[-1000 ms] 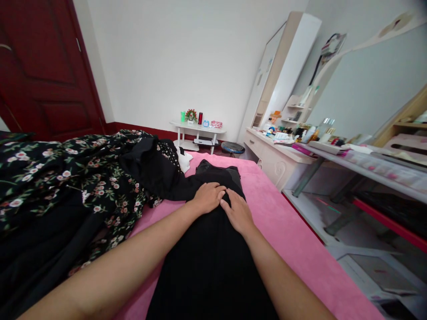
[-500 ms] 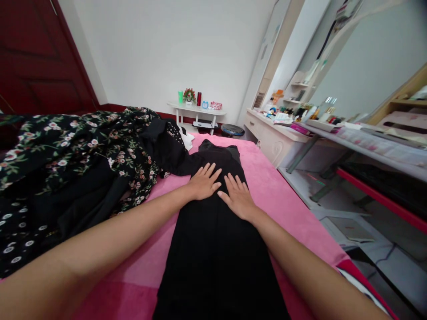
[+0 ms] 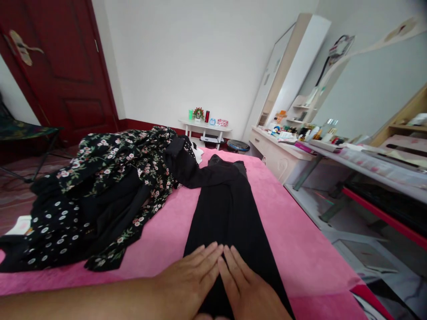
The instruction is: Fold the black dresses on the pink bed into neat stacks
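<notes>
Fingers (image 3: 207,258) now nearer, black garment (image 3: 230,209) lengthwise toward far wall (image 3: 187,62)

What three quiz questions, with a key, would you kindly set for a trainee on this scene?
1. True or false: the left hand and the right hand are spread wide apart.
2. What colour is the cover under the black garment? A) green B) pink C) white
3. Fill in: the floral clothing lies on the person's ____ side of the black garment.

Key: 1. False, their fingertips nearly meet; 2. B; 3. left.
</notes>
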